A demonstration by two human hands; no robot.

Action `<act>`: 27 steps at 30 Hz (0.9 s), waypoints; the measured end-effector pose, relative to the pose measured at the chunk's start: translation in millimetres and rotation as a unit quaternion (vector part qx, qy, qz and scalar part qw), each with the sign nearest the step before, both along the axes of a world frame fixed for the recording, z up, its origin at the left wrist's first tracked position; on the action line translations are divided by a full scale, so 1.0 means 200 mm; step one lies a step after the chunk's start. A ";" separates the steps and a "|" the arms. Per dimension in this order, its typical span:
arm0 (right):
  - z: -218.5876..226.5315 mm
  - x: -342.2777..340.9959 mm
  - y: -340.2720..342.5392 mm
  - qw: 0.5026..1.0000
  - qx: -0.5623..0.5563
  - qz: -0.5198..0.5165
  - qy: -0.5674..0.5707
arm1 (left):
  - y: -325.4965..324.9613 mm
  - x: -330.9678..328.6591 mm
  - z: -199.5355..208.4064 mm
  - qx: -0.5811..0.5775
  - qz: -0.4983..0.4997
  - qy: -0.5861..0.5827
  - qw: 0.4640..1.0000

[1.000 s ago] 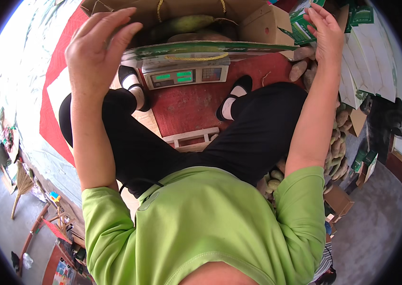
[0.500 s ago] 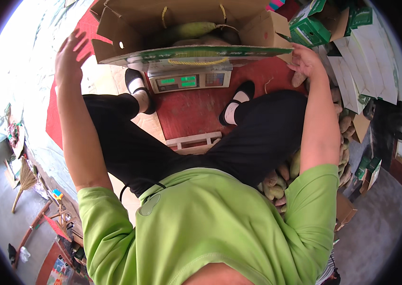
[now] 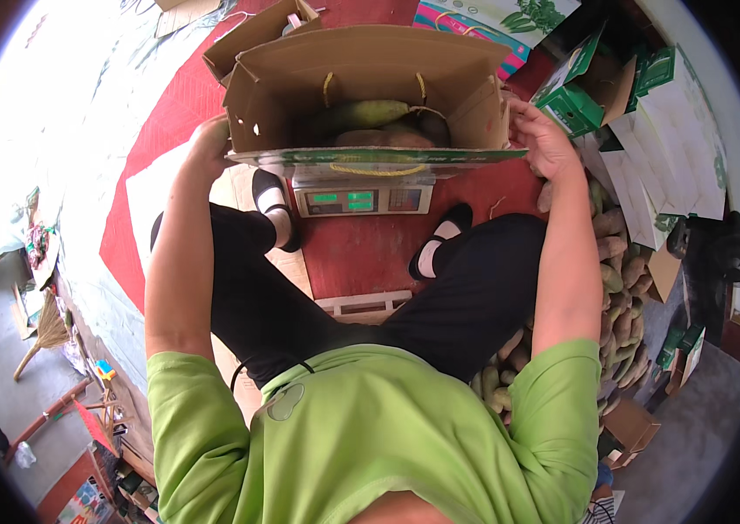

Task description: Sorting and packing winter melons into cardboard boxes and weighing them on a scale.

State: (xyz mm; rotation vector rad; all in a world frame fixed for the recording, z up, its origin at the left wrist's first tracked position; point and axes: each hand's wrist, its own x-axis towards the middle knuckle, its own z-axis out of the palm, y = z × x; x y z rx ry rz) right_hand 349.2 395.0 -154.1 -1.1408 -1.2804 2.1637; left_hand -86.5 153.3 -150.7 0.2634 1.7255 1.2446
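An open cardboard box (image 3: 370,65) with yellow rope handles rests on a digital scale (image 3: 405,200) whose displays glow green. Inside lie a long green radish-like vegetable (image 3: 370,113) and some brownish ones, partly in shadow. My left hand (image 3: 210,147) grips the box's left side, its fingertips partly hidden by the cardboard. At the right side, my right hand (image 3: 545,144) has its fingers closed around the edge of the end wall.
A heap of root vegetables (image 3: 619,314) lies to my right, beside folded white cartons (image 3: 671,131) and a green box (image 3: 573,105). Another open carton (image 3: 248,39) and a pink-and-blue box (image 3: 475,35) stand behind. My feet flank the scale on the red floor covering (image 3: 352,253).
My left hand, spread in the air before, has come in onto the box's left side. My right hand has closed on the right edge. The view has shifted, showing more beyond the box.
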 end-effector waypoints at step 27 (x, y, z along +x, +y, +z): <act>-0.05 -0.43 0.02 0.993 0.039 -0.099 -0.048 | 0.01 -0.25 0.06 -0.081 -0.019 0.037 0.996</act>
